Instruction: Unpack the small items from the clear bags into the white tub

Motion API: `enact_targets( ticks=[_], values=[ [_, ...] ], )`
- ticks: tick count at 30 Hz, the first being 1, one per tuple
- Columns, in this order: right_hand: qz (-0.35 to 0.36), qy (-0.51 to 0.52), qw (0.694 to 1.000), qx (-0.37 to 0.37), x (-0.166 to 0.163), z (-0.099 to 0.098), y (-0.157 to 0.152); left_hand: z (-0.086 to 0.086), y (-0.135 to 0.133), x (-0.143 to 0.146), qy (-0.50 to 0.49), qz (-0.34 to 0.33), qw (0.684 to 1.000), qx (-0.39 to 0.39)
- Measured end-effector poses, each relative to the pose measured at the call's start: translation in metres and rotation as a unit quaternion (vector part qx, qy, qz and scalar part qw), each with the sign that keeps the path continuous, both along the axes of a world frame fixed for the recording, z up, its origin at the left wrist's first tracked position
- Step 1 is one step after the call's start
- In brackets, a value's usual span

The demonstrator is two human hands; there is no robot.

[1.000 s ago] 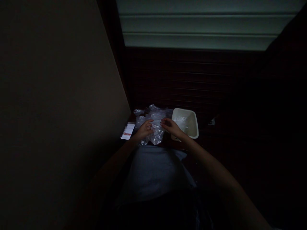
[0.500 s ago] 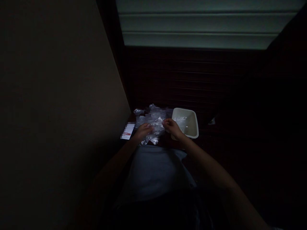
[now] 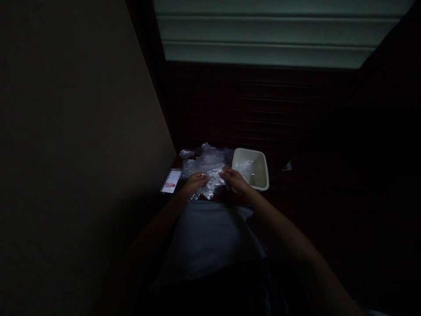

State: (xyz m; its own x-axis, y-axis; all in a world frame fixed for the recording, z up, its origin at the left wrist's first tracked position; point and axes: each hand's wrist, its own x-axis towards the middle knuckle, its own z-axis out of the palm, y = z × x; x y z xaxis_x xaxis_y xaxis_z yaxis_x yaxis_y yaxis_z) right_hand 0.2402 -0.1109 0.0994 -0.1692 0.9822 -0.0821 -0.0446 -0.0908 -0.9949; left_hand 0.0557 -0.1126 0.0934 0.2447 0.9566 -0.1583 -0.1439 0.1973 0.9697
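Note:
In dim light, a pile of crumpled clear plastic bags (image 3: 205, 162) lies on a dark table in front of me. My left hand (image 3: 194, 183) and my right hand (image 3: 234, 181) pinch opposite sides of one clear bag (image 3: 212, 184) at the near edge of the pile, fingers closed on it. Just right of my right hand stands a white square plastic tub (image 3: 261, 173) with some clear plastic inside.
A small white card (image 3: 171, 182) with a red mark lies left of the pile, by a plain wall (image 3: 82, 131). Dark wooden panelling (image 3: 250, 105) rises behind the table under a pale blind. A small pale object (image 3: 287, 166) sits to the right in shadow.
Both hands have drawn a little toward me and closer together, gathering the clear bag between them. The view has shifted slightly.

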Motion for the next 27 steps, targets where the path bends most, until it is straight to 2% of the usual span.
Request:
enact_targets(
  ticks=[3, 6, 10, 12, 13, 15, 18, 20, 22, 24, 27],
  values=[
    [0.013, -0.003, 1.0, -0.005, 0.005, 0.004, -0.002, -0.002, 0.005, 0.008, -0.01, -0.008, 1.0, -0.001],
    [-0.012, -0.038, 0.999, 0.003, 0.019, 0.012, 0.003, -0.003, 0.013, 0.015, -0.012, -0.001, 1.0, -0.014],
    [-0.092, -0.091, 0.991, 0.041, 0.056, 0.02, 0.028, -0.005, 0.023, 0.02, -0.02, 0.006, 1.0, -0.019],
    [-0.141, -0.149, 0.975, 0.081, 0.077, 0.025, 0.045, -0.007, 0.027, 0.021, -0.019, 0.008, 1.0, -0.018],
    [-0.168, -0.193, 0.961, 0.104, 0.086, 0.027, 0.053, -0.007, 0.028, 0.022, -0.015, 0.009, 1.0, -0.02],
    [-0.226, -0.31, 0.911, 0.152, 0.1, 0.031, 0.065, -0.008, 0.032, 0.023, -0.005, 0.009, 1.0, -0.025],
    [-0.253, -0.493, 0.809, 0.195, 0.11, 0.033, 0.07, -0.012, 0.037, 0.024, 0.002, 0.009, 1.0, -0.027],
    [-0.213, -0.592, 0.749, 0.207, 0.109, 0.027, 0.069, -0.017, 0.04, 0.024, -0.001, 0.011, 1.0, -0.021],
    [-0.129, -0.662, 0.706, 0.219, 0.106, 0.015, 0.068, -0.024, 0.043, 0.023, 0.001, 0.011, 1.0, -0.019],
    [-0.026, -0.703, 0.678, 0.214, 0.103, -0.001, 0.069, -0.03, 0.045, 0.021, 0.004, 0.007, 1.0, -0.026],
    [0.086, -0.726, 0.66, 0.174, 0.1, -0.026, 0.075, -0.035, 0.046, 0.016, 0.009, 0.004, 1.0, -0.027]
  ],
)
